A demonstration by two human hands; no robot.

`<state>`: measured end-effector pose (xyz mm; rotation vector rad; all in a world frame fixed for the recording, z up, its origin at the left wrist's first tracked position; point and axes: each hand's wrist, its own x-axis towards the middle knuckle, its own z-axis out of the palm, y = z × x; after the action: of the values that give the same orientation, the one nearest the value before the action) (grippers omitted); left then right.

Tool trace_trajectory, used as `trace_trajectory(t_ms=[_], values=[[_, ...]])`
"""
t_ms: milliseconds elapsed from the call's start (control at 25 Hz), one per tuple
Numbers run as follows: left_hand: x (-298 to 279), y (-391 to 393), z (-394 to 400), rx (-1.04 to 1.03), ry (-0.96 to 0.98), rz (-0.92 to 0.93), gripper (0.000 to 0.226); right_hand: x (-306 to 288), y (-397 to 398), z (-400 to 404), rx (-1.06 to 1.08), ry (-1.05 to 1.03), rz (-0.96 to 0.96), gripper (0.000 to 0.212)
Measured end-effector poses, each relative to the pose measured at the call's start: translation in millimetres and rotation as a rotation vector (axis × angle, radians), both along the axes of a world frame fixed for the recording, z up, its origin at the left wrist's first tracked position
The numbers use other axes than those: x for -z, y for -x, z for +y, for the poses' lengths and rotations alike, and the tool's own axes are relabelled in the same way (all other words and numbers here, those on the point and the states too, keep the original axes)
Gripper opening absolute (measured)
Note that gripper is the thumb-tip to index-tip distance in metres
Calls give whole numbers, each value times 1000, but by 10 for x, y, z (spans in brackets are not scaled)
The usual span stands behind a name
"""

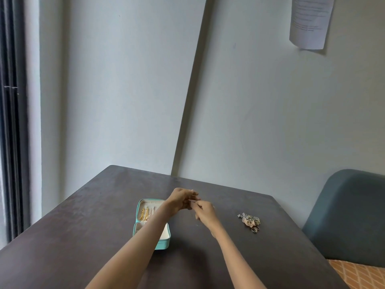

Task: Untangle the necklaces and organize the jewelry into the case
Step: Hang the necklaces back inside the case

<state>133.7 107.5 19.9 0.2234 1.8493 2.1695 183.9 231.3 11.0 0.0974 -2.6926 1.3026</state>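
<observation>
Both hands working a thin chain above the table.

The left hand and right hand pinch a fine necklace just beside the open teal jewelry case; more jewelry lies well apart. Pulling too hard could, I'd guess, tighten any knot or snap the chain.

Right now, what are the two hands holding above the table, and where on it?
Both the left hand and right hand pinch a thin chain necklace between fingertips; the exact spot cannot be told.
</observation>
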Motion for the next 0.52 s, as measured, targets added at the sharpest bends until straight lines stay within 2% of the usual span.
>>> trace_trajectory(t_ms=[200, 320, 400, 520], values=[[-99, -67, 81, 247, 306, -90, 51, -57, -16, 108, 181, 397, -83, 45], [-100, -137, 152, 371, 447, -156, 58, -27, 12, 186, 276, 639, -143, 40], [-85, -179, 191, 464, 405, -204, 62, -30, 44, 200, 311, 747, -186, 38], [-48, -178, 198, 451, 130, -265, 60, -7, 123, 221, 302, 911, -216, 34]])
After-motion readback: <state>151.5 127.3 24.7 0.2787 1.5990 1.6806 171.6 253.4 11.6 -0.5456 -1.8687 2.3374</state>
